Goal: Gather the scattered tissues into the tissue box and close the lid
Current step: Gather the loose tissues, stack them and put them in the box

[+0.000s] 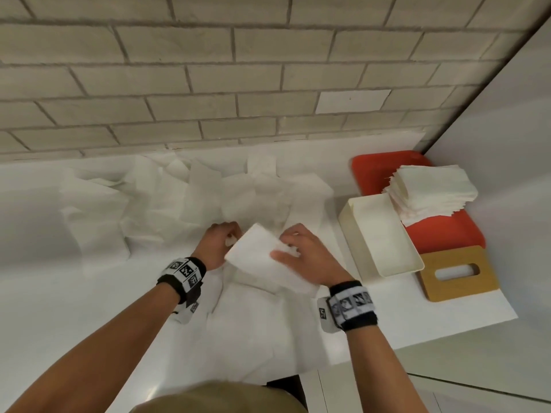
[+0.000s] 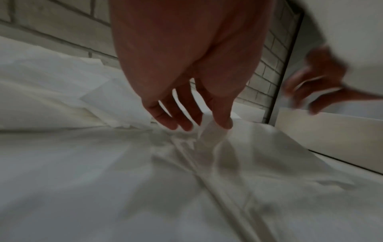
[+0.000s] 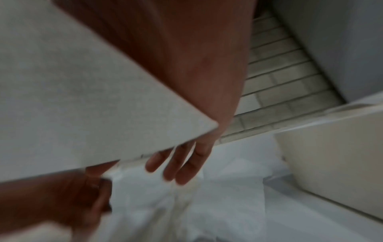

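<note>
Both hands hold one white tissue [image 1: 259,257] just above the counter, mid-frame in the head view. My left hand [image 1: 229,238] pinches its left corner between thumb and fingers; in the left wrist view the left hand [image 2: 199,126] nips a fold of paper. My right hand [image 1: 287,247] grips the right side, thumb on top. In the right wrist view the tissue [image 3: 82,98] lies across the palm, over the right hand [image 3: 178,167]. Many loose tissues [image 1: 179,198] cover the counter behind and under the hands. The cream tissue box [image 1: 351,222] stands open to the right.
A wooden lid [image 1: 456,293] with an oval slot lies right of the box. Behind it a red tray [image 1: 447,236] carries a stack of folded tissues [image 1: 432,192]. A brick-tiled wall [image 1: 208,84] backs the counter and a white panel [image 1: 507,174] closes the right side.
</note>
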